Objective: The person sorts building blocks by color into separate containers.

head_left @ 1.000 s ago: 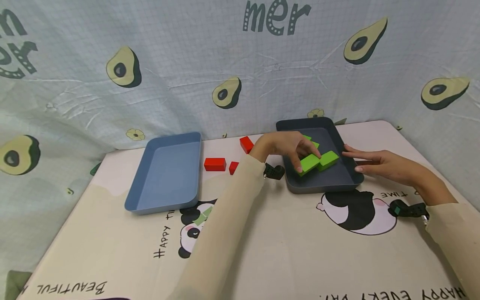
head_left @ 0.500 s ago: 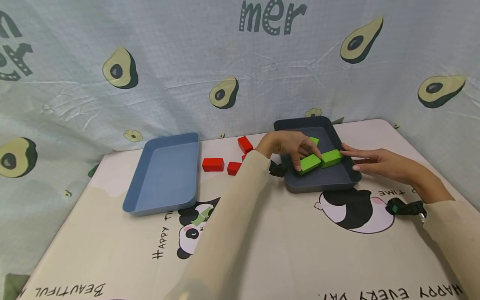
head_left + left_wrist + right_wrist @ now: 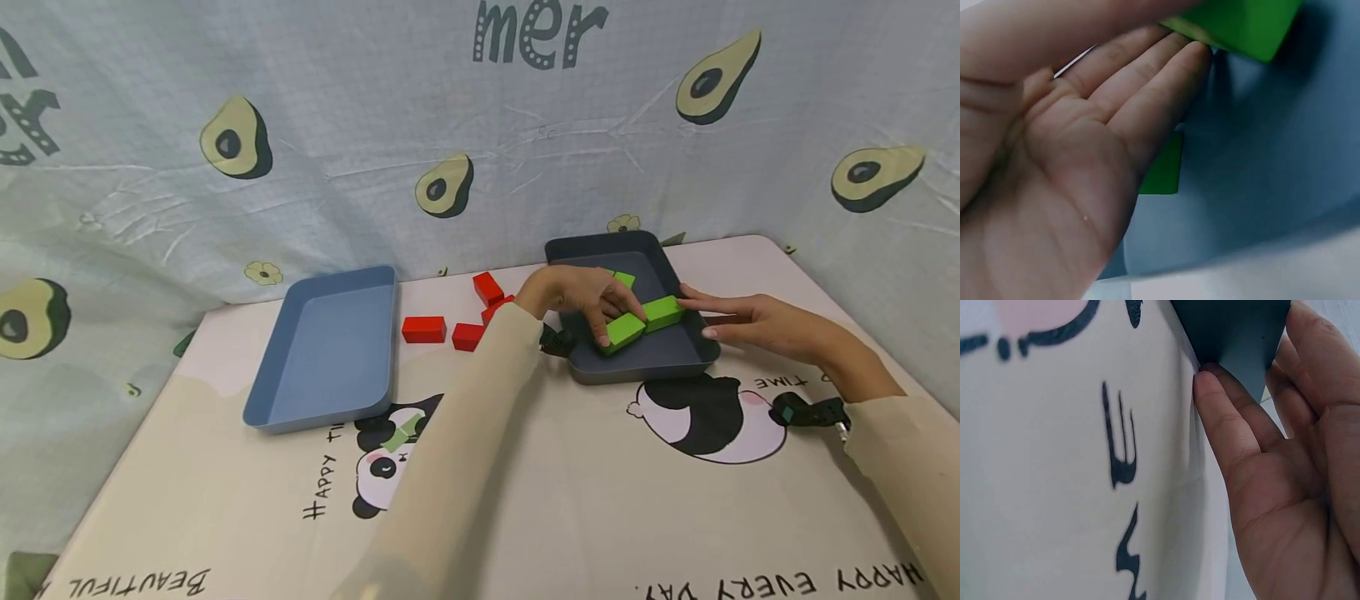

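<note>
My left hand (image 3: 588, 292) reaches into the dark grey tray (image 3: 637, 373) and pinches a green block (image 3: 624, 332) between thumb and fingers. A second green block (image 3: 663, 313) lies end to end with it, close to the tray's right wall. Farther back, more green (image 3: 624, 279) shows partly behind my left hand; how many blocks are there I cannot tell. On the right, my right hand (image 3: 765, 325) rests its extended fingers against the tray's right side, fingertips at the rim. In the right wrist view, the fingers (image 3: 1225, 419) touch the tray's outer wall (image 3: 1235, 337).
A blue tray (image 3: 322, 358) stands at the left of the table. Several red blocks (image 3: 423, 329) lie between the two trays, one partly behind my left sleeve (image 3: 457, 450). A patterned cloth (image 3: 337, 125) hangs behind the table's back edge.
The right-hand green block has turned slightly and shifted right, toward the tray wall. My left hand keeps its pinch on the other green block. The right hand stays at the rim.
</note>
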Demonstrator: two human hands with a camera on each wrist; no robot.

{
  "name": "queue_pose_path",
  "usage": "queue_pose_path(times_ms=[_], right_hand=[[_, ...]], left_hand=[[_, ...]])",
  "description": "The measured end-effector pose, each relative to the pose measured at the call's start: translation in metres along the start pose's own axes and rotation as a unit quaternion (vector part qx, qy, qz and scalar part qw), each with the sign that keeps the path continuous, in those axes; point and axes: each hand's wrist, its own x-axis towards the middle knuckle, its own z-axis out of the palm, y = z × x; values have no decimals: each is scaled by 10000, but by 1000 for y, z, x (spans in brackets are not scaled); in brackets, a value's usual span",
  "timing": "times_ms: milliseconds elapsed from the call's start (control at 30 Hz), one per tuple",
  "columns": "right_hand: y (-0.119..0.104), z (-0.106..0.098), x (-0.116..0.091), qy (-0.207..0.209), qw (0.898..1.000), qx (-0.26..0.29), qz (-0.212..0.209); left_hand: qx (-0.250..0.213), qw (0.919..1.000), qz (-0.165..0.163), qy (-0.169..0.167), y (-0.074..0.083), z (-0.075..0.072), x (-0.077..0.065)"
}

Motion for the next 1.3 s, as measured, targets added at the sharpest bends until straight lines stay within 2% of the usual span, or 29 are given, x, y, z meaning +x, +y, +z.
queue_pose_path(times_ms=[100,233,433,667,833,967,1133,1300], right_hand=[[0,0,0,-4,10000,42,-14],[0,0,1,5,10000,66,-47],[-2,1,3,-11,9999,136,-32],[-2,-1,3,32,10000,7,15],[0,0,0,13,10000,26,13],[2,2,-2,15,10000,89,-2],[1,3,-2,46,9999,93,-89],[-2,2,-1,59,9999,80,-119]], left_hand=[[156,9999,-9,-24,2,0,-1],[373,9992,91,107,5,3,-7],[991,9939,350,337,10,6,-32],[2003,9738,680,831,10,7,-67],[2327,9632,646,1179,2,13,-91],[2475,9549,723,1472,-2,23,-108],[2345,9510,922,1790,-7,33,-128],[2450,9376,1064,2227,-12,44,-147]])
